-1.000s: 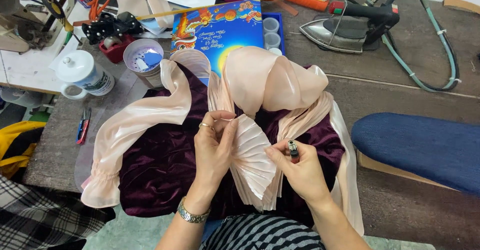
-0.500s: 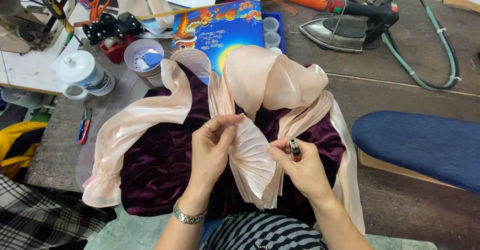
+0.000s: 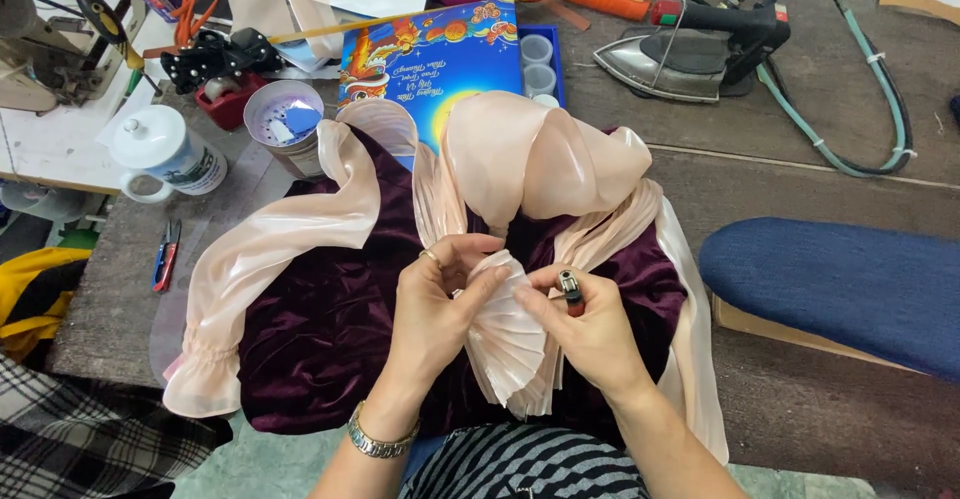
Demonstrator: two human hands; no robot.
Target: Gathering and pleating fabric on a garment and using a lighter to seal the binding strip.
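Risk: the lighter (image 3: 570, 289) sits right beside the pleated ruffle (image 3: 505, 344); a flame held too near or too long could, I judge, scorch or melt the sheer fabric, and the fingertips pinching it are close.
Left hand (image 3: 435, 304): thumb and fingers closed, pinching the ruffle's upper edge.
Right hand (image 3: 590, 334): curled around the lighter, thumb near its top.
Ruffle: pale peach, glossy, finely pleated, fanned downward.
Garment (image 3: 330, 319): deep purple velvet with peach sleeves, spread near the front edge of the table (image 3: 800, 159), towards its middle.
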